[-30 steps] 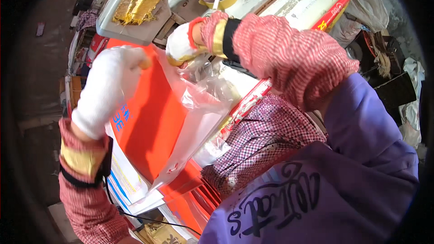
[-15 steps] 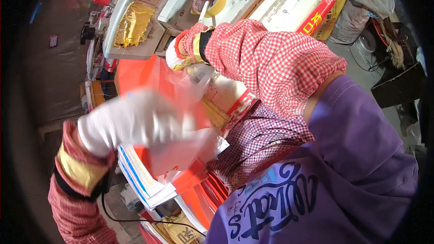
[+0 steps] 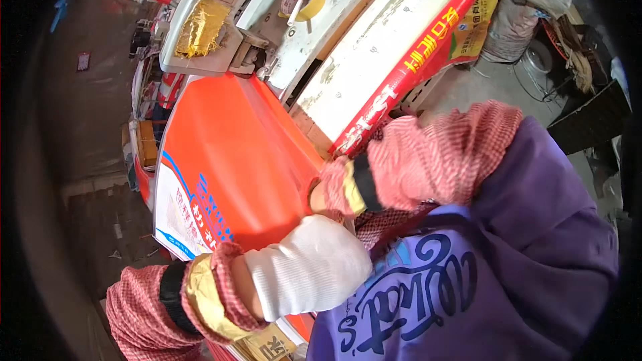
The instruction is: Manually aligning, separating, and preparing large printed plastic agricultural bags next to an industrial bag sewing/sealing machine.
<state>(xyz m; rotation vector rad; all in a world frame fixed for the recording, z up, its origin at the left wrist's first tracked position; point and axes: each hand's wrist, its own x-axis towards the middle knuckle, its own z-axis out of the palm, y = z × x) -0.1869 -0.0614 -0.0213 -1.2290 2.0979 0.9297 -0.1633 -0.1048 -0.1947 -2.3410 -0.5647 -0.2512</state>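
Note:
My left hand (image 3: 313,266), in a white knitted glove, is close to my body at the near edge of a large orange-red printed plastic sack (image 3: 234,140). Its fingers are turned away and hidden. Just beyond it, my right hand (image 3: 315,202) is mostly covered by the left glove and its own checked sleeve; only a bit near the wrist shows. Both hands meet at the near right part of the sack, and what lies between them cannot be seen. The sack spreads below a pale machine (image 3: 267,27) that looks like an industrial sewing machine.
On the machine sit a yellow tape roll (image 3: 304,1) and a gold cloth patch (image 3: 200,27). A red strip with yellow print (image 3: 414,60) edges the worn white tabletop (image 3: 381,40). Plastic bags (image 3: 511,33) and cords are at the far right. A folded brown packet (image 3: 267,344) lies low in front.
My right hand has drawn back from the machine toward my body. My left hand has moved right and nearer, and the thin translucent plastic around it no longer shows. The orange-red sack is more exposed.

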